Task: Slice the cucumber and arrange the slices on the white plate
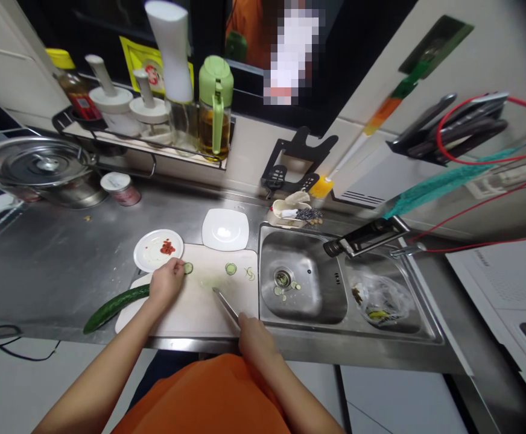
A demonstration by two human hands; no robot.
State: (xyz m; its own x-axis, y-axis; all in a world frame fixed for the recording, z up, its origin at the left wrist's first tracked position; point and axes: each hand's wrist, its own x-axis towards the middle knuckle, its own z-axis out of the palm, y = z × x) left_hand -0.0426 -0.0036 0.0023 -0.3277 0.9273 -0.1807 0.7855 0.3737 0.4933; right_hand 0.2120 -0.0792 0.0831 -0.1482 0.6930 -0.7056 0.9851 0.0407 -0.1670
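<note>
My left hand (167, 282) is closed at the left part of the white cutting board (195, 316), over a long green cucumber (117, 306). The cucumber sticks out to the left past the board's edge; its middle is hidden under the hand. By my fingertips shows a round pale green cucumber face (188, 267); whether it is the cut end or a loose slice I cannot tell. My right hand (256, 339) grips a knife (225, 305), its blade pointing up-left over the board. Cucumber slices (230, 269) and thin peelings (249, 273) lie at the board's right.
Behind the board stand a white plate with red pieces (167, 247) and a square white dish (225, 229). On the right is a steel sink (306, 307) with slices near the drain. A seasoning rack (163, 150) hangs above; a lidded pot (73, 193) stands far left.
</note>
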